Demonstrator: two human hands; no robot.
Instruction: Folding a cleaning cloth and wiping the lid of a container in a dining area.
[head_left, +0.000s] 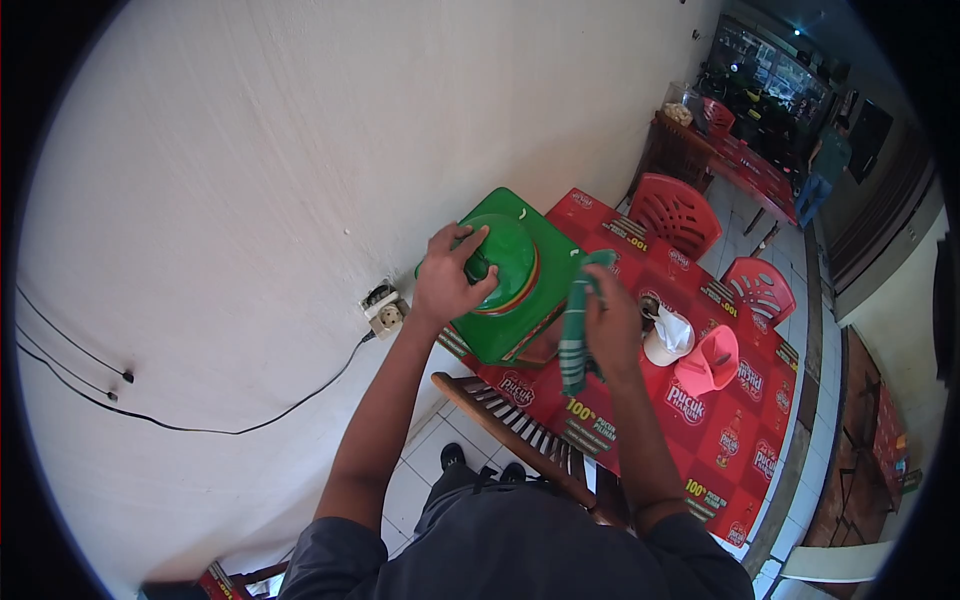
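Note:
My left hand (450, 277) rests on a round green lid (516, 255), its thumb and fingers spread around the dark knob in the middle. The lid sits on top of a square green case (480, 337), which stands at the table's end against the wall. A folded green cloth with white stripes (574, 337) hangs from my right hand (615, 319), just right of the case and above the table. A white tissue holder (664, 352) and a pink plastic container (709, 361) stand to the right of that hand.
A red printed cover lies on the table (660, 450). Between me and the table is a wooden chair (517, 442). Red plastic chairs (675, 214) line the far side. A wall socket (386, 315) holds a plugged cable. Farther off, a person (825, 165) stands beside another table.

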